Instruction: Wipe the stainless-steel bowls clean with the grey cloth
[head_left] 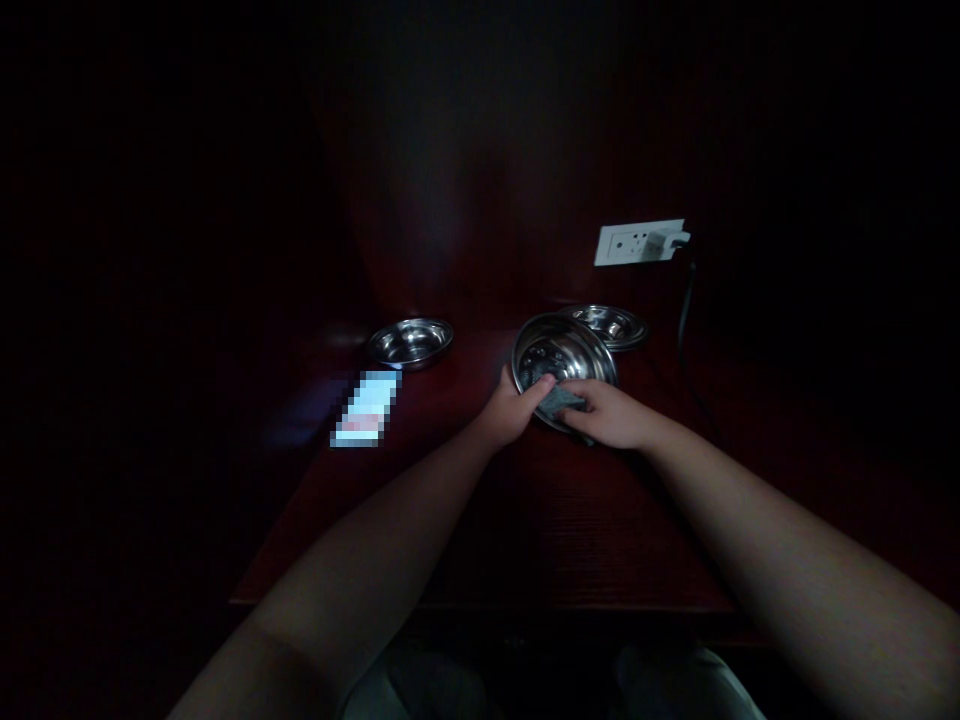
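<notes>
Holding a metal bowl [574, 345] between them, the right hand [611, 413] pinches a cloth [561, 402] inside, the left hand [514, 412] clamps the rim, likely the best grip on light, stiff, slippery metal

Glossy metal bowl [566, 355], matt cloth [559, 402]
</notes>
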